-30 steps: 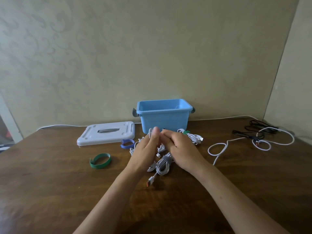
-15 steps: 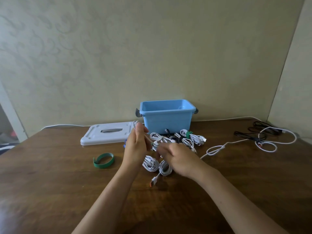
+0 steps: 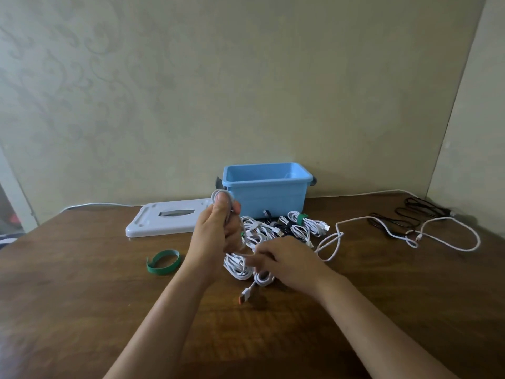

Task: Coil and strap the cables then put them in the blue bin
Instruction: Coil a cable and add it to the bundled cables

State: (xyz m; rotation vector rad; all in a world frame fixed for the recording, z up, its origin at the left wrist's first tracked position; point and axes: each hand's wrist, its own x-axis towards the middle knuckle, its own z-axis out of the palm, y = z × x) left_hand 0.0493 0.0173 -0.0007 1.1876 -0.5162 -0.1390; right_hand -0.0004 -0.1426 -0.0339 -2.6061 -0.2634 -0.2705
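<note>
White cable (image 3: 332, 242) loops over the left hand (image 3: 216, 236), fingers curled round it; the right hand (image 3: 284, 261) pinches it lower down, fingertips half hidden among the bundles (image 3: 273, 231).

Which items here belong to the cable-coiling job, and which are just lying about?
In the job:
- white cable held by left hand and right hand
- coiled cable pile
- green strap
- blue bin
- black cables

Lying about:
- grey lid
- wall cord
</note>
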